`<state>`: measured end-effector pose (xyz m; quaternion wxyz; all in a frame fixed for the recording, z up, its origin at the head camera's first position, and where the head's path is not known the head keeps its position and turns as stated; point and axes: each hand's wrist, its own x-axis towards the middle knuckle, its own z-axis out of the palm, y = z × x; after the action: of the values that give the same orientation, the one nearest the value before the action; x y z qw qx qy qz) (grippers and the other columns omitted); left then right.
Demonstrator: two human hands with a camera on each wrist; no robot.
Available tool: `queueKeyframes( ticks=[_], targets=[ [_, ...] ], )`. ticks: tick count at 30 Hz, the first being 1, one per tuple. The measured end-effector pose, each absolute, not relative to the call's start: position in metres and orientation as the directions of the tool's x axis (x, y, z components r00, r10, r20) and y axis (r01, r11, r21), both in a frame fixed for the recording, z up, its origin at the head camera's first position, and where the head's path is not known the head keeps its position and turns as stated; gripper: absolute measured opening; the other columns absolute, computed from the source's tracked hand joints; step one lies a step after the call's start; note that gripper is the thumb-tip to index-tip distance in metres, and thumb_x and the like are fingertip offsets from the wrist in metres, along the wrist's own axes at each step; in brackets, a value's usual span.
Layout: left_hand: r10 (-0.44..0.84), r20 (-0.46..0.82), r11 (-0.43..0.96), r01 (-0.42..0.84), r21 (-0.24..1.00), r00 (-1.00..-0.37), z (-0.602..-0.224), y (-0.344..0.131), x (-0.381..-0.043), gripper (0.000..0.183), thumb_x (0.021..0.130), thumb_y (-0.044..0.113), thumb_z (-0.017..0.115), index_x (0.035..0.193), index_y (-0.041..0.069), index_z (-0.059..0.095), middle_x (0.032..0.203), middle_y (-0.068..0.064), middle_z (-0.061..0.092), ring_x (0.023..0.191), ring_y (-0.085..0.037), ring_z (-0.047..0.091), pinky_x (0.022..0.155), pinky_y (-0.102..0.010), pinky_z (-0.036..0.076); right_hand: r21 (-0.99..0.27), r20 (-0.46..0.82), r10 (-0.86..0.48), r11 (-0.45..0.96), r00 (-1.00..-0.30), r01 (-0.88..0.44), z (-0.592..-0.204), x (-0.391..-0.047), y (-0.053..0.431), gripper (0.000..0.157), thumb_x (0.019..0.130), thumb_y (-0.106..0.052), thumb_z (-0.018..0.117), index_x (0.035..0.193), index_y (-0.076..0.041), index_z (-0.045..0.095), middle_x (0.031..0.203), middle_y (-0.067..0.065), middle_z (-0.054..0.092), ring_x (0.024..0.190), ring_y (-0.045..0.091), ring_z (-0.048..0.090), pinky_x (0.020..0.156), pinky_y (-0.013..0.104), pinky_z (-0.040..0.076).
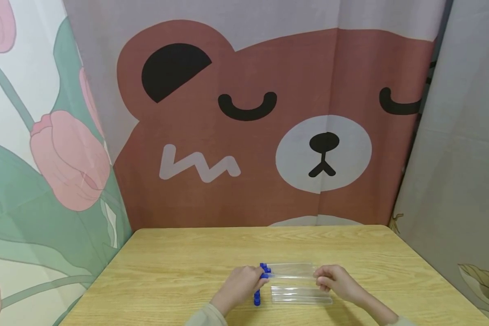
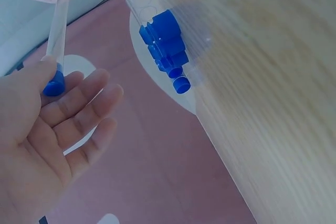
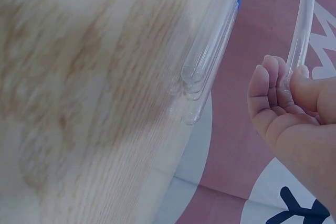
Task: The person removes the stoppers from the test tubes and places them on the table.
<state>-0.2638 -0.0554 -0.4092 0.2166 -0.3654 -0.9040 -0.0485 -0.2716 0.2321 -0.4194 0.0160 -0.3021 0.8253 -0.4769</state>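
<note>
A clear test tube [image 3: 302, 30] with a blue cap [image 2: 54, 86] is held level between both hands, above the table. My left hand [image 1: 241, 284] pinches the capped end between thumb and index finger, its other fingers loosely extended. At the rounded bottom end, my right hand [image 1: 339, 281] pinches the tube with thumb and fingertips. Close in front of the held tube lies a row of clear tubes [image 1: 301, 295] without caps on their left ends. Loose blue caps [image 1: 257, 299] stand left of that row. Behind, capped tubes [image 1: 291, 268] lie side by side.
The wooden table [image 1: 179, 253] runs back to a curtain [image 1: 261, 194] printed with a bear. A flowered curtain [image 1: 73, 158] hangs on the left and a pale one [image 1: 452, 181] on the right.
</note>
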Motion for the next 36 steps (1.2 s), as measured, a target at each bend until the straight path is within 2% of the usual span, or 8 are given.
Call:
queueKeyframes(
  ticks=[5,8,16,23,36],
  targets=[
    [0.639,0.516,0.724,0.673,-0.151,-0.571,-0.4123,-0.0554,-0.2659,0.028,0.084,0.031,0.061,0.063,0.016,0.052,0.052,0.014,0.035,0.044,0.001,0.029,0.041,-0.016,0.027,-0.813,0.246,-0.499,0.361,-0.831,-0.457,-0.4183,-0.2713,0.2318,0.018,0.087,0.004,0.05,0.093,0.021,0.053,0.075,0.019,0.058,0.061,0.012,0.057,0.055,0.029,0.05],
    [0.636,0.536,0.726,0.666,-0.171,-0.555,-0.413,-0.0552,-0.2652,0.029,0.084,0.032,0.061,0.062,0.016,0.052,0.052,0.013,0.036,0.044,0.001,0.028,0.04,-0.016,0.026,-0.816,0.244,-0.493,0.361,-0.835,-0.451,-0.4213,-0.2719,0.2321,0.018,0.086,0.005,0.051,0.093,0.021,0.053,0.074,0.019,0.059,0.061,0.013,0.057,0.055,0.029,0.05],
    [0.626,0.499,0.739,0.659,-0.137,-0.598,-0.4128,-0.0536,-0.2632,0.029,0.086,0.035,0.057,0.065,0.015,0.058,0.051,0.013,0.036,0.043,0.001,0.027,0.039,-0.013,0.024,-0.801,0.27,-0.494,0.361,-0.826,-0.478,-0.4248,-0.2718,0.2322,0.017,0.086,0.006,0.051,0.092,0.021,0.054,0.072,0.017,0.059,0.06,0.01,0.056,0.053,0.027,0.05],
    [0.617,0.513,0.741,0.66,-0.123,-0.597,-0.4146,-0.0537,-0.264,0.03,0.085,0.033,0.059,0.061,0.016,0.053,0.051,0.013,0.033,0.042,0.001,0.026,0.039,-0.013,0.023,-0.779,0.303,-0.498,0.362,-0.813,-0.512,-0.4231,-0.2709,0.2314,0.015,0.085,0.008,0.05,0.09,0.022,0.054,0.07,0.016,0.058,0.058,0.01,0.055,0.052,0.028,0.05],
    [0.599,0.505,0.759,0.643,-0.107,-0.622,-0.4136,-0.0513,-0.26,0.032,0.087,0.037,0.055,0.064,0.015,0.056,0.051,0.012,0.036,0.043,0.0,0.029,0.039,-0.015,0.026,-0.774,0.309,-0.456,0.389,-0.834,-0.5,-0.4259,-0.2694,0.2322,0.013,0.084,0.01,0.051,0.089,0.022,0.055,0.068,0.015,0.059,0.056,0.01,0.055,0.05,0.027,0.049]
  ],
)
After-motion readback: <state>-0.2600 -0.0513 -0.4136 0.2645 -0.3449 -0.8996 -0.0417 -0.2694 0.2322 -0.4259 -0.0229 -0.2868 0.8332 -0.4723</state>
